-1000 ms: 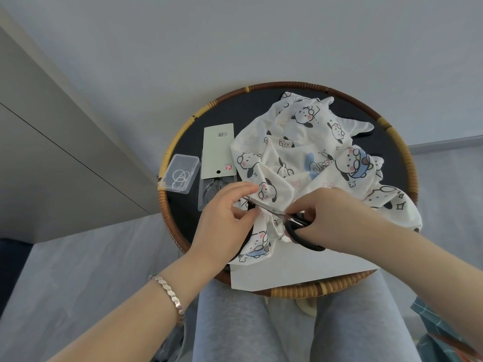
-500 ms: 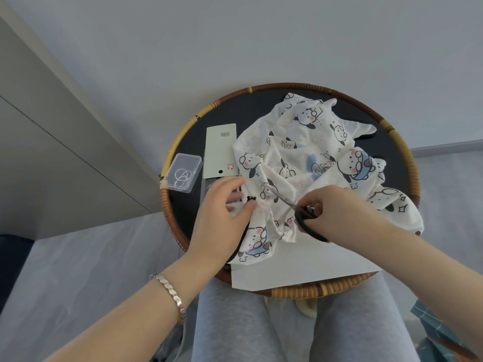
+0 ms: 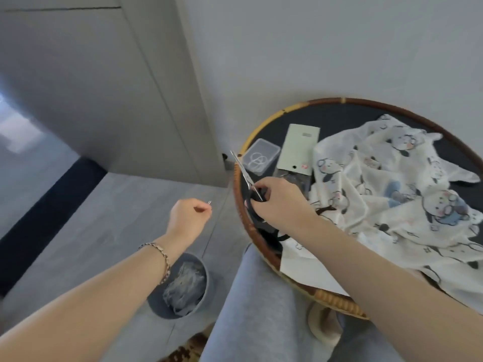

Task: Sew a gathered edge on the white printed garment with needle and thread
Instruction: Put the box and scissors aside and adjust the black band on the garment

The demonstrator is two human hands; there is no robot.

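Left grip (image 3: 189,214) pinches needle (image 3: 209,202), clear of worktop (image 3: 339,100); right grip (image 3: 281,202) curled round scissors (image 3: 244,172) beside garment (image 3: 392,184).

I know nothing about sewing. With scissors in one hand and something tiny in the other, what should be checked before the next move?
1. Needle held firmly: ok. The left hand pinches the needle, tip showing.
2. Scissors safe: ok. The right hand grips the scissors, blades together, pointing away from the body.
3. Thread cut free: cannot tell; no thread is visible.
4. Garment settled: ok, it lies on the tray.
5. Grey bowl within reach: probably ok, it sits on the floor under the left forearm.
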